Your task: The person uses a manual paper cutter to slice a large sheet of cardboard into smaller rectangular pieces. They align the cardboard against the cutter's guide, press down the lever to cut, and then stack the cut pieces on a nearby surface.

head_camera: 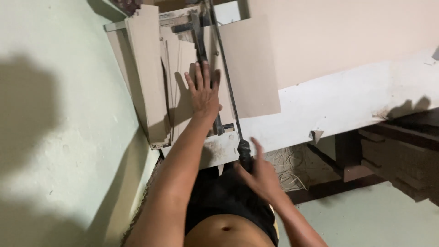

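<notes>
Nearest to you, at the table's front edge, your right hand is reaching for the black handle of the cutter's long lever arm; the fingers are spread and blurred, touching or almost touching the grip, and you cannot tell whether they are closing on it. Just beyond, your left hand is lying flat and open, fingers fanned, pressing down on a sheet of grey-brown cardboard on the bed of the board cutter. That sheet is looking plain, matte and stiff, with straight edges, and it is sitting to the left of the dark metal clamp bar that your fingertips are overlapping. To the right of the lever arm, a wider piece of the same cardboard is lying across the white table and running under the blade line. To the left of your pressing hand, a stack of narrow cardboard strips is standing on edge against the cutter, crowding that side of the bed. A small torn scrap is hanging at the table's front edge. Thin pale offcuts are piling up under the table beside dark wooden shelving. Further off, the pale green wall is closing in on the left.
</notes>
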